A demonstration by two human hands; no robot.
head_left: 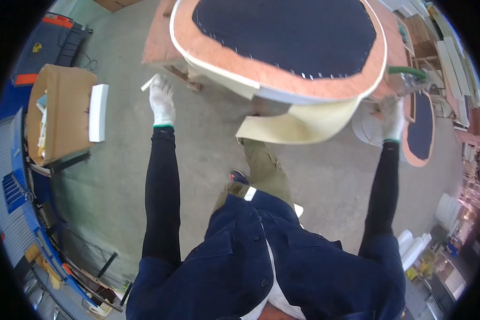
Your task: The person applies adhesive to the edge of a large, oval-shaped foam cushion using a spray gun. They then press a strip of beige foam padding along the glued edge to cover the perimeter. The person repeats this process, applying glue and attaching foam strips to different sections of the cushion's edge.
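Observation:
My left hand [162,101], in a white glove, is closed on a small cream strip [149,82] out over the floor. My right hand [392,114], gloved too, is smeared by motion beside the right end of a large rounded plywood panel [287,74]. Its fingers do not show clearly. Just beyond that hand are a green hose or handle [407,70] and a blurred greyish object [413,84]. Black fabric [288,34] is stapled to the panel's face. A wide cream foam strip [304,125] follows its edge, one length hanging loose and curled toward me.
At left stands an open cardboard box [72,114] of scraps, with a white block [98,113] against it. Wooden legs [184,78] stick out under the panel. A smaller black-covered panel [420,128] leans at right. Blue machinery [18,186] lines the left side.

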